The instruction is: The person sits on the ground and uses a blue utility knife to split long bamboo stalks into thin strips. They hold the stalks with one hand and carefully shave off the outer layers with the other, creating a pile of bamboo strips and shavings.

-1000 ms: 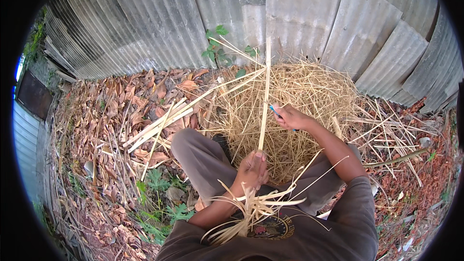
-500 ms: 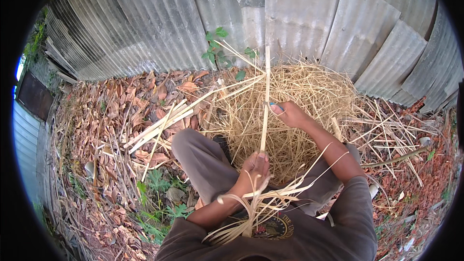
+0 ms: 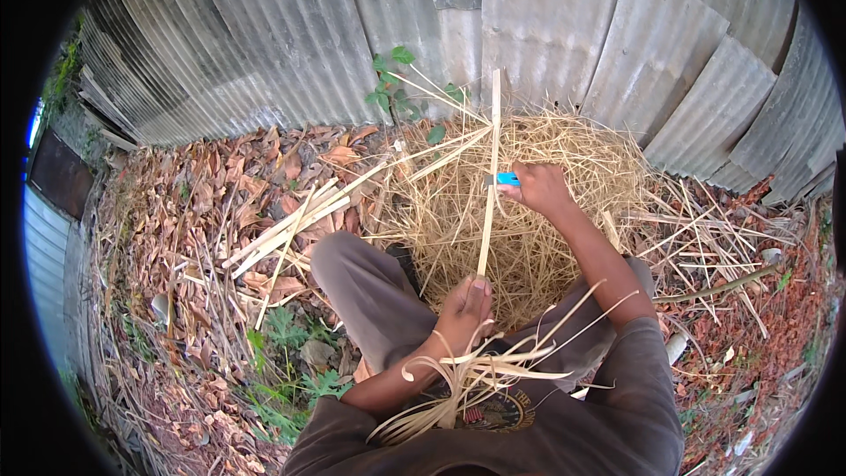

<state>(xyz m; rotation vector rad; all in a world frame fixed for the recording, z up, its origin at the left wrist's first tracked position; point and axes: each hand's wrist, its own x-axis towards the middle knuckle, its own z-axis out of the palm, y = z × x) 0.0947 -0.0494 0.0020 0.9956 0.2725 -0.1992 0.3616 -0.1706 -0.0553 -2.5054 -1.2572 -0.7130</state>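
My left hand [image 3: 465, 308] is closed on the lower end of a long pale bamboo-like strip [image 3: 488, 229], which points away from me toward the metal wall. In my right hand [image 3: 539, 187] is a small blue-handled knife [image 3: 507, 179]; its blade lies against the strip about midway up. A bunch of thin curled strips [image 3: 463, 379] spreads over my chest and lap, just below my left hand. Below the strip and between my knees lies a heap of fine straw-like shavings [image 3: 564, 154].
Upright corrugated metal sheets [image 3: 564, 35] stand along the far side. Several wider pale strips [image 3: 291, 234] lie on dry brown leaves [image 3: 211, 203] at the left. Loose thin sticks [image 3: 714, 238] are scattered at the right. Green weeds [image 3: 286, 330] grow near my left knee.
My right hand has moved slightly up and right and turned, so more of the blue handle shows. The strip's far end has tilted a little to the right. My left hand keeps its hold.
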